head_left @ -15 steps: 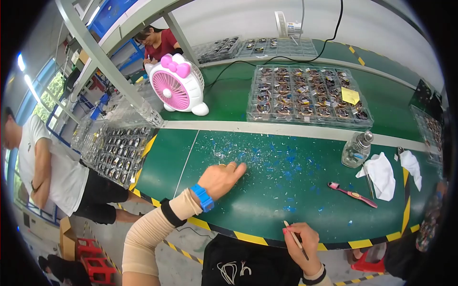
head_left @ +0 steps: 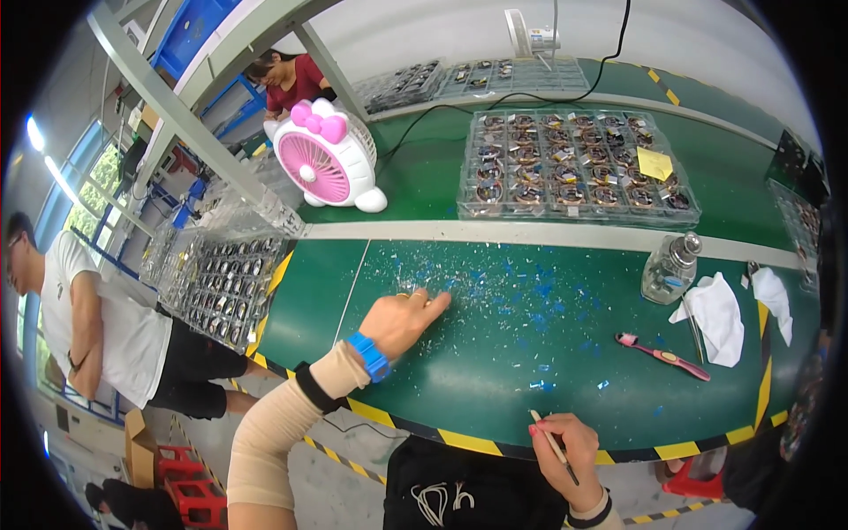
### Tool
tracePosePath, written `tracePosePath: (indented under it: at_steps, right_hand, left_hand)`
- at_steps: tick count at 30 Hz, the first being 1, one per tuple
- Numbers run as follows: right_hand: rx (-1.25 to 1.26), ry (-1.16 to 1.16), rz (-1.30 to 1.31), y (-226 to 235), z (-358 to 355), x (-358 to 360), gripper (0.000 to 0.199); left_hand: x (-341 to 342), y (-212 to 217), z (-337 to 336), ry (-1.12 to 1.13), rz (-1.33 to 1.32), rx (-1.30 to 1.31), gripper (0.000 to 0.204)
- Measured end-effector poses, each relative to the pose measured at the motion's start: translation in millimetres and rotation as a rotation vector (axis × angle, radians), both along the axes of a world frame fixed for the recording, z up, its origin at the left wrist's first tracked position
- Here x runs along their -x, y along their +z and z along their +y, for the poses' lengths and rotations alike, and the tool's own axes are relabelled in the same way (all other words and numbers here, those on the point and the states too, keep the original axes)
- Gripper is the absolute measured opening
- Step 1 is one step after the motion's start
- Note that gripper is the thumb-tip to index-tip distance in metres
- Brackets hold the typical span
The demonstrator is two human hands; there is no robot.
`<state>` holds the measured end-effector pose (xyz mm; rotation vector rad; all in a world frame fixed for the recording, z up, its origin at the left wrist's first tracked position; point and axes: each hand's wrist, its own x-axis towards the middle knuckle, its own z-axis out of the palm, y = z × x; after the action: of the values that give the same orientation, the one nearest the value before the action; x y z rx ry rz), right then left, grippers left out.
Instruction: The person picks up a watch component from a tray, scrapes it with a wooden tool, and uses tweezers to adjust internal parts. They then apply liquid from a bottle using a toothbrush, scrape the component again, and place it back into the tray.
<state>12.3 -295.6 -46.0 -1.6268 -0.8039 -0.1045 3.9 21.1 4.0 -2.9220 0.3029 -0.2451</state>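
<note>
My left hand (head_left: 405,323), with a blue watch (head_left: 368,356) and a beige sleeve on its arm, rests on the green tabletop among white and blue scraps (head_left: 495,287). Its fingers are curled together, palm side down, so anything between them is hidden. By the front edge, my right hand (head_left: 570,455) is closed around a thin, pale wooden stick (head_left: 550,439) with a dark lower end. The stick slants, its pale tip toward the table. A pink toothbrush (head_left: 662,356) lies to the right, beyond that hand.
A glass bottle (head_left: 669,269) with a metal top stands beside white cloths (head_left: 717,322) and tweezers (head_left: 692,329). Behind are a clear tray (head_left: 565,212) of coiled parts and a pink-white fan (head_left: 327,163). More trays (head_left: 225,296) sit left, near a standing person (head_left: 97,327).
My left hand has slid slightly left across the scraps, fingers still curled. The right hand keeps its hold on the wooden stick. The whole view has shifted a little.
</note>
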Motion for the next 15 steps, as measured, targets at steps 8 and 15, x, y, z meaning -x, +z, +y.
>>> tracePosePath:
  at_steps: [8,15]
  right_hand:
    - [0.044,-0.047,0.067,0.6,-1.7,4.0,0.016]
    - [0.023,-0.068,0.187,1.4,3.2,7.7,0.017]
  left_hand:
    - [26.7,-3.2,-69.4,0.184,0.254,1.225,0.038]
    - [55.2,-13.0,-127.1,0.297,0.193,0.908,0.057]
